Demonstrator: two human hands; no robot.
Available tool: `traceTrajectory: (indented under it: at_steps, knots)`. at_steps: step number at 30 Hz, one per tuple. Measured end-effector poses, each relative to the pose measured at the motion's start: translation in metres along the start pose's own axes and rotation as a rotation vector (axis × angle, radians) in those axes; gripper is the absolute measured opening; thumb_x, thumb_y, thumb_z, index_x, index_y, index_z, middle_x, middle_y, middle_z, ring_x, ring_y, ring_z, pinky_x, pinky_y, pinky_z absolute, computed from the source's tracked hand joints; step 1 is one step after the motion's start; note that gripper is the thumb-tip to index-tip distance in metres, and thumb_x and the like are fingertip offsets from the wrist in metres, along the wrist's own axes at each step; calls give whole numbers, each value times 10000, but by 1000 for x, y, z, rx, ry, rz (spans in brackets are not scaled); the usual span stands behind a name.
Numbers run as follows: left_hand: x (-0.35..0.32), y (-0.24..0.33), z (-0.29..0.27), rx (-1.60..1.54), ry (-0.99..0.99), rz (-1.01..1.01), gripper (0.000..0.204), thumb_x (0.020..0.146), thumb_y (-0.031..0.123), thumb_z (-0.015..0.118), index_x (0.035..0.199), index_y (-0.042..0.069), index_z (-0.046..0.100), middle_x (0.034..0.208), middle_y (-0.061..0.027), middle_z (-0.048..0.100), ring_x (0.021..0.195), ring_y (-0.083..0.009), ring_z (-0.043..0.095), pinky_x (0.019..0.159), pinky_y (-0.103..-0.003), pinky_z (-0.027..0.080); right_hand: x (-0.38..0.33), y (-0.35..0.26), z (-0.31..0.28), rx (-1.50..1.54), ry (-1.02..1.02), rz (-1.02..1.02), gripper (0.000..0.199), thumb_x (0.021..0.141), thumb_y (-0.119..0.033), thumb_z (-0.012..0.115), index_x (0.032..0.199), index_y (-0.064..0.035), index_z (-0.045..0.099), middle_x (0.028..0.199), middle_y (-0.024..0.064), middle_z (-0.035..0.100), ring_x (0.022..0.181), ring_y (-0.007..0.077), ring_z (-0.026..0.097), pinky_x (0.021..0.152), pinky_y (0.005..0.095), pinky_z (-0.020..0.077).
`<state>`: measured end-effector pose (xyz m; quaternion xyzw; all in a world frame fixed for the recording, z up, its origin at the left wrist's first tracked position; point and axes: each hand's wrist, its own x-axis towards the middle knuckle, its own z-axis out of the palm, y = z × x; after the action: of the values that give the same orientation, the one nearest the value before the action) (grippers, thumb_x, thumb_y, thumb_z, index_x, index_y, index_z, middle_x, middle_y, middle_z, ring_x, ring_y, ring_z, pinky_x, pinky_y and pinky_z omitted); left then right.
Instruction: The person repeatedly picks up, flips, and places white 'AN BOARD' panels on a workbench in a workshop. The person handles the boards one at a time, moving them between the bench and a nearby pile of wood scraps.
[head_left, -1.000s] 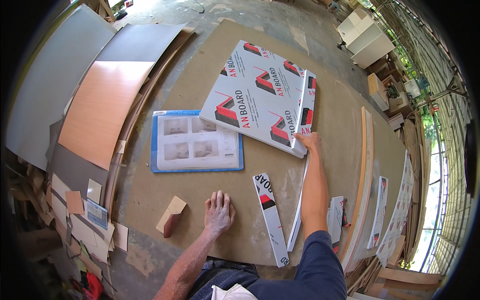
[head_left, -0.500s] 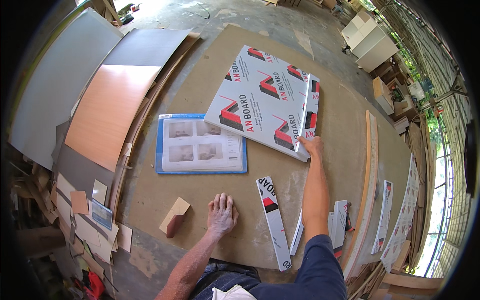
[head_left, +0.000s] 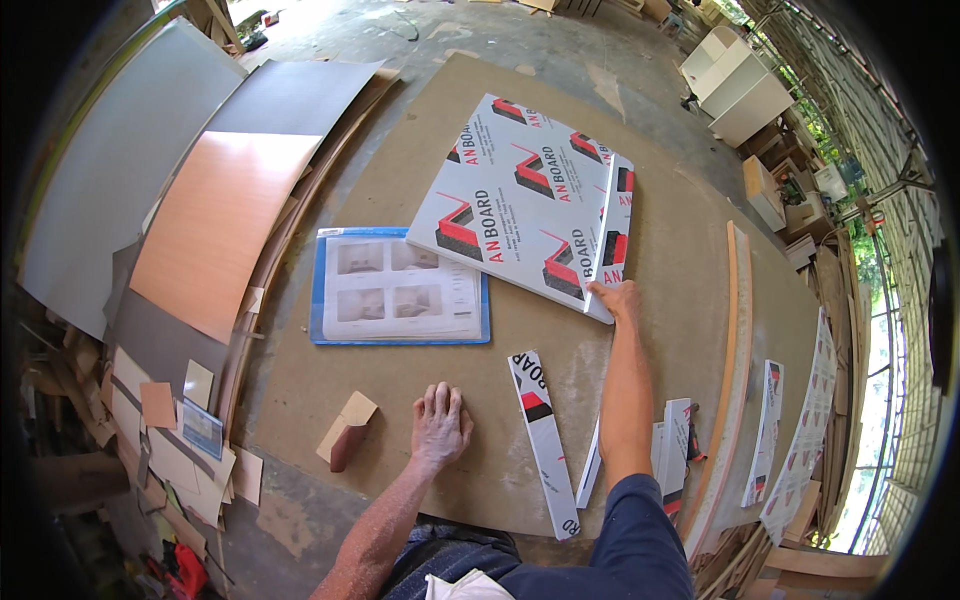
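Grey strip (head_left: pixel 619 210) gripped by right hand (head_left: pixel 615 299), along board (head_left: pixel 510 205), left hand's (head_left: pixel 441 430) fingers loosely bent

Narrow strip (head_left: pixel 617 215) at the right side of the large printed board (head_left: pixel 530 200): angle altered. At 1.0 s and 0.5 s ago its pale long edge showed as a broad band; now reduced to a slim line, with more of the printed face in view, so the strip appears tipped over. Exact tilt cannot be read.

Right hand (head_left: pixel 616 299): slightly nearer the body than 0.5 s ago, having shifted along with the strip's near end.

Camera: scene moved a little right and down after the first picture, then slightly back left.
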<state>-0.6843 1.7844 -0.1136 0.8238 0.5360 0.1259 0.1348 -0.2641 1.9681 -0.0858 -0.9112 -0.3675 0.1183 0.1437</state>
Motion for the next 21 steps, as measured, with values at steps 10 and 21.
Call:
traceTrajectory:
  at_steps: [10,21]
  knots:
    - [-2,1,-2,-76,0,-27,527,877,247,609,1323,18,449,1364,-191,423,1344,-379,367,1075,-512,327,-104,105,-44,227,200,-35,494,568,-331,816,886,34,718,909,192,739,830,331,706,778,420,541]
    - [-7,18,0,-31,120,57,484,889,235,613,1294,4,484,1337,-205,447,1312,-375,391,1060,-508,335,-312,240,-26,313,311,-13,511,599,-351,873,914,-1,673,856,170,697,792,304,676,733,419,531]
